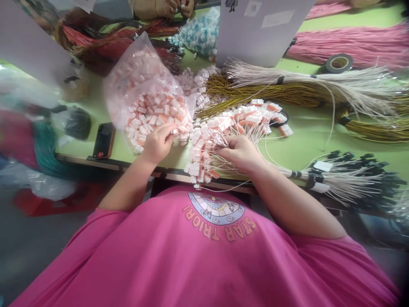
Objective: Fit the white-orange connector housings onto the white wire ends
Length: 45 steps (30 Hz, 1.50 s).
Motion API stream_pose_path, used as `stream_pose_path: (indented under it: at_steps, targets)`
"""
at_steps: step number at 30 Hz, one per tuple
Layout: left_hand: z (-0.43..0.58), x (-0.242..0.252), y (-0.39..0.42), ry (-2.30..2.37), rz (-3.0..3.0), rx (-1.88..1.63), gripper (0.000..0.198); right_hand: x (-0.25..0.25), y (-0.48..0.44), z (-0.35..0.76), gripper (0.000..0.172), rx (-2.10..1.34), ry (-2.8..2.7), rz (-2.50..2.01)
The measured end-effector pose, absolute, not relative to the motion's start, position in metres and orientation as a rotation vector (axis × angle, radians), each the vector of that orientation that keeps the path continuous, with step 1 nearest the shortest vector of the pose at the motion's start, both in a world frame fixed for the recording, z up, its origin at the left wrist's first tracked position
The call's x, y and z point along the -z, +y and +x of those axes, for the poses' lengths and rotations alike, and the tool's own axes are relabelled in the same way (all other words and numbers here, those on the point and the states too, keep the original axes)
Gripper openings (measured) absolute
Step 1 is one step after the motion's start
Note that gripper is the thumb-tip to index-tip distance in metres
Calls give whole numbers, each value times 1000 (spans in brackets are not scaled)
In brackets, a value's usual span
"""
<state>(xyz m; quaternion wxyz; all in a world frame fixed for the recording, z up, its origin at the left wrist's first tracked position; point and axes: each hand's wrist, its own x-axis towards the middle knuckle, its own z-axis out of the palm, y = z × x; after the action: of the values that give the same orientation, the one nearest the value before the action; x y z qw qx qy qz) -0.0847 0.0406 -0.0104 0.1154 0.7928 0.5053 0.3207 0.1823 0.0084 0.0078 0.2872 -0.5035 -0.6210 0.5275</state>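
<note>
My left hand is at the near edge of an open clear plastic bag filled with loose white-and-orange connector housings. Its thumb and index finger pinch together on what looks like one of these small housings. Thin white wires are gripped between the thumb and fingers of my right hand. Around that hand lies a bundle of white wires, many ending in white-and-orange connectors, some of which hang over the table's front edge. The bundle runs right to a black tape wrap.
Left of the bag lies a phone. Behind are yellow-brown wires, white wires, a tape roll, pink wires and an upright grey panel. Another person's hands show at the far side.
</note>
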Motion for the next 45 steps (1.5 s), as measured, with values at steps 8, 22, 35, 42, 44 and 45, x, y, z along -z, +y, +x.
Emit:
stream_pose_path:
  at_steps: [8, 22, 35, 42, 44, 45]
  targets:
    - [-27, -8, 4, 836, 1210, -876, 36, -10, 5, 182, 27, -1375, -1663, -1297]
    - [-14, -13, -3, 1068, 1222, -741, 30, -12, 2, 177, 28, -1261, -1765, -1305]
    - [-15, -17, -5, 1171, 1510, -650, 29, -12, 2, 177, 27, -1204, -1846, -1322]
    - [-11, -8, -6, 1165, 1672, -675, 21, -8, 2, 175, 20, -1268, -1859, -1298]
    - [-11, -8, -5, 1154, 1730, -667, 18, -8, 2, 175, 18, -1292, -1839, -1296]
    - [-11, -9, -5, 1151, 1752, -675, 18, -8, 2, 176, 18, -1302, -1827, -1295]
